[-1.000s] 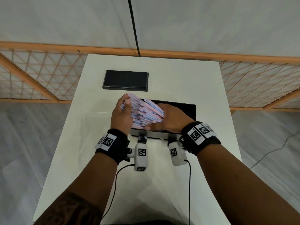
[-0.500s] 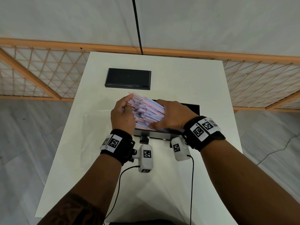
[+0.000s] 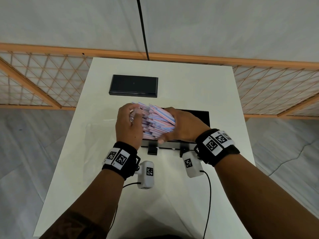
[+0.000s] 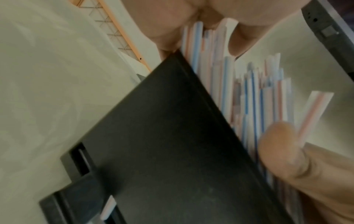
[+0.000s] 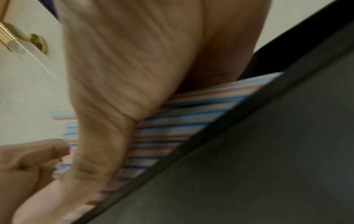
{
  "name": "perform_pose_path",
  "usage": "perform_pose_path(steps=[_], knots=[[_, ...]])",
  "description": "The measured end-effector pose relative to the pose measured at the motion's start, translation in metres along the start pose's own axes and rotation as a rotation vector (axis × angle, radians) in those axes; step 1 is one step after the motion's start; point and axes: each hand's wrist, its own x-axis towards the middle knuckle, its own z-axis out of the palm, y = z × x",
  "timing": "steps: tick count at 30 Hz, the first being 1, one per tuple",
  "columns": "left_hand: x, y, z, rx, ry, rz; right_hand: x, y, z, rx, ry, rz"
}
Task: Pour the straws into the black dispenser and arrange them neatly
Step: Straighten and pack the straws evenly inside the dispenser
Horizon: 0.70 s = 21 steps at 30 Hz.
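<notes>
A thick bundle of white straws (image 3: 153, 120) with blue and red stripes is held over the open black dispenser (image 3: 198, 116) in the middle of the table. My left hand (image 3: 128, 123) cups the bundle's left ends, fingers curled over them. My right hand (image 3: 181, 125) grips the bundle from the right, thumb under it near the dispenser's front wall. In the left wrist view the straws (image 4: 247, 94) stand just behind the black dispenser wall (image 4: 172, 151). In the right wrist view the straws (image 5: 172, 128) lie along the dispenser rim (image 5: 249, 136) under my palm.
The dispenser's flat black lid (image 3: 133, 86) lies at the back left of the white table (image 3: 172, 195). One loose straw end (image 4: 108, 210) pokes out at the dispenser's front slot. Orange lattice railings stand beyond the table on both sides. A black cable hangs down the wall behind.
Both hands have squeezed the bundle closer together and raised its left end; the straws now fan less far to the right across the dispenser.
</notes>
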Motion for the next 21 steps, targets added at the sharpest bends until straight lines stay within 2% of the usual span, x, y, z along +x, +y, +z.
perform_pose_path(steps=[3,5,10,14,21], knots=[[0.003,0.007,0.000,-0.043,0.019,0.029,-0.010,0.001,-0.002,0.011,0.088,-0.016],[0.008,0.011,0.000,0.002,-0.015,0.037,-0.016,0.002,-0.004,0.014,0.142,-0.025],[0.015,0.013,0.001,0.078,-0.176,-0.052,-0.037,0.006,-0.010,-0.021,0.294,0.001],[0.011,0.011,-0.001,0.097,-0.170,-0.012,-0.059,0.018,-0.002,-0.001,0.472,-0.005],[0.007,0.013,0.002,0.104,-0.152,0.074,-0.073,0.018,0.033,-0.075,0.402,-0.106]])
